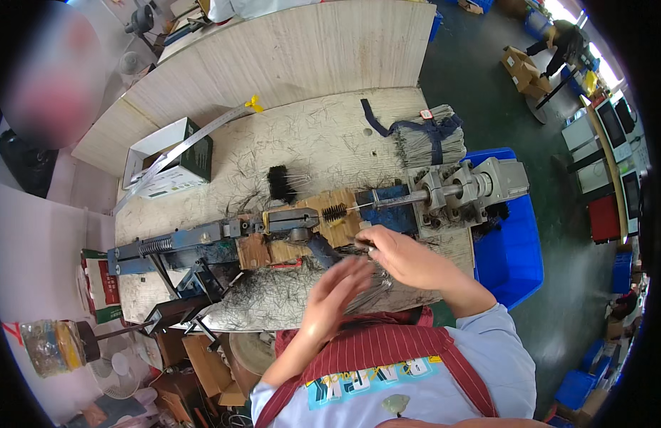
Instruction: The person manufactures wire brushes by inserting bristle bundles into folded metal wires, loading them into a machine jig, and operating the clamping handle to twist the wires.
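- where to look for the twisted-wire brush (335, 212)?

- over the tan wooden block (342, 232), lying sideways between the dark metal clamp (291, 220) and the metal spindle (414, 199), with a thin wire stem (359, 206) reaching right toward the spindle.

- and in relation to the fingers?

- beyond both sets of fingertips, on the side away from the body. ahead and slightly left of the right hand (394, 253), near but apart. roughly straight ahead of the left hand (334, 289), a little farther off.

- how to describe the right hand?

- fingers curled in, thumb close to them, with something small and dark at the tips. cannot tell whether pinched or just behind.

- and the left?

- fingers stretched forward, loosely side by side, a bit blurred; close to a dark sleeved handle (319, 248) below the clamp.

- what else to note around them?

- on the workbench (316, 135), past the clamp, a black bristle tuft (279, 184); to the far right, a wire bundle (434, 143) tied with dark blue cloth; lower right, beside the bench, a blue crate (512, 264); along the near edge, plenty of loose black bristles (252, 303).
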Action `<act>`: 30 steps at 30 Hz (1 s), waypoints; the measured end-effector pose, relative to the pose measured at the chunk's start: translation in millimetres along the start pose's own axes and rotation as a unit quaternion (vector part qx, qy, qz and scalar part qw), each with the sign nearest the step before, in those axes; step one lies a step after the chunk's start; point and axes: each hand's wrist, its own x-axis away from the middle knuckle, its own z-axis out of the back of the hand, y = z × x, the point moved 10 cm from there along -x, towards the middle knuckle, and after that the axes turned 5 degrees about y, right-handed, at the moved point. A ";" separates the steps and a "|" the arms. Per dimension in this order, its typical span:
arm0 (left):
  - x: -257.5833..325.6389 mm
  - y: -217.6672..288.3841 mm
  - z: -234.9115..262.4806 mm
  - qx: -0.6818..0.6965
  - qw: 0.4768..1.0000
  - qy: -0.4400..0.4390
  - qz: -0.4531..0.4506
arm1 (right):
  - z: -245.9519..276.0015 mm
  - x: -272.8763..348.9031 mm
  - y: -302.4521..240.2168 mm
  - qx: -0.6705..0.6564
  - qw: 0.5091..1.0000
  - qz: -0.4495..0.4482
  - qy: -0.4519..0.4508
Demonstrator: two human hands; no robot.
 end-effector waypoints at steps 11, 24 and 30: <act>210.3 16.5 337.3 -0.160 0.677 0.691 -0.195 | -48.7 -9.1 -3.8 -0.048 0.996 0.006 0.075; 98.3 71.4 117.7 -0.333 0.827 0.361 -0.272 | -8.3 -0.9 -76.2 -0.007 0.995 0.015 0.102; 59.7 109.9 -76.7 -0.628 0.529 0.061 -0.568 | 41.1 -32.2 -78.7 0.170 0.955 0.171 0.171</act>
